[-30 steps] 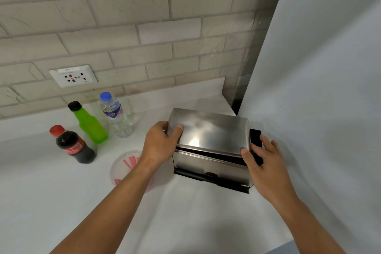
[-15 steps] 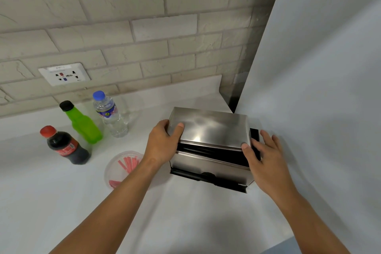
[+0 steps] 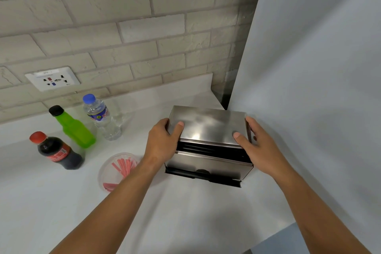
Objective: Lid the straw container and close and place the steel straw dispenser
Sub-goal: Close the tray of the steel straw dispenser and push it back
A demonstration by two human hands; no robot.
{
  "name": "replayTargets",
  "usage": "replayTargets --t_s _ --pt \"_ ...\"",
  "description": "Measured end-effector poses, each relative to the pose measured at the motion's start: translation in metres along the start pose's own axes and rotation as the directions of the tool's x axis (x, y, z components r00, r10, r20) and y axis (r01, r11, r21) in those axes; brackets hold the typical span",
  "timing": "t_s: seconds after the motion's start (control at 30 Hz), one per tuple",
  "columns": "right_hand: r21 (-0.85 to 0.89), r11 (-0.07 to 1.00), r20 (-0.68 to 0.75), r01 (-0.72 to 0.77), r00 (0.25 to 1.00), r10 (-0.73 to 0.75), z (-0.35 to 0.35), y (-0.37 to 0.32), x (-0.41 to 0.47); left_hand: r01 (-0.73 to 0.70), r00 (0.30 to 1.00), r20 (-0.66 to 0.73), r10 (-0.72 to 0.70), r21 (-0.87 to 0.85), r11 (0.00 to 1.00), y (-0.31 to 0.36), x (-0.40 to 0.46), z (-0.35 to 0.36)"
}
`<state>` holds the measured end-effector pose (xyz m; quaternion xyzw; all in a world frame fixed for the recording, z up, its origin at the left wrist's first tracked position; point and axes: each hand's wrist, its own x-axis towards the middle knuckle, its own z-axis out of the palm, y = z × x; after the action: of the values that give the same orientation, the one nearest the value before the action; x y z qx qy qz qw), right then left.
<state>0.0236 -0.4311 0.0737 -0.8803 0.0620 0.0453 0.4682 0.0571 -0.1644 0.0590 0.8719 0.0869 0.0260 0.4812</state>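
The steel straw dispenser [image 3: 208, 128] stands on the white counter close to the right wall. Its shiny lid sits tilted, leaving a dark gap along the front. My left hand [image 3: 162, 142] grips the lid's left end with the thumb on top. My right hand [image 3: 255, 146] holds the lid's right end, thumb on top and fingers down the side. Left of the dispenser lies the round clear straw container [image 3: 115, 169] with red straws inside and a clear lid on it, partly hidden by my left forearm.
Three bottles stand at the back left: a cola bottle [image 3: 56, 151], a green bottle [image 3: 73, 128] and a water bottle [image 3: 103, 118]. A wall socket [image 3: 52, 78] is set in the brick wall. A grey panel [image 3: 309, 88] bounds the counter [image 3: 185, 212] on the right.
My right hand has moved from the dispenser's lower right side up onto the lid's right end. The lid's right side has dropped lower, and the gap at the front is narrower.
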Motion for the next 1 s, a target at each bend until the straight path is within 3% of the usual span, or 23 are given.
replayTargets --t_s 0.2,0.47,0.57,0.8,1.0 --pt "0.048 0.999 0.031 -0.024 0.999 0.022 0.006 0.013 0.001 -0.042 0.999 0.033 0.039 0.1 0.994 0.001 0.0 0.001" --pt "0.012 1.0 0.045 0.001 0.999 -0.002 0.002 0.021 -0.002 -0.072 0.993 0.102 0.062 0.106 0.992 0.0 -0.002 -0.007" --pt "-0.05 0.998 0.059 0.045 0.997 -0.042 0.001 0.022 -0.007 -0.171 0.969 0.189 0.158 0.055 0.984 0.001 -0.01 -0.01" --pt "-0.121 0.985 0.181 0.122 0.978 -0.099 0.003 0.033 -0.025 -0.359 0.873 0.43 0.229 0.249 0.9 -0.023 -0.018 -0.024" --pt "-0.191 0.968 0.144 0.161 0.98 -0.135 0.004 0.035 -0.034 -0.388 0.889 0.359 0.284 0.264 0.883 -0.033 -0.022 -0.025"
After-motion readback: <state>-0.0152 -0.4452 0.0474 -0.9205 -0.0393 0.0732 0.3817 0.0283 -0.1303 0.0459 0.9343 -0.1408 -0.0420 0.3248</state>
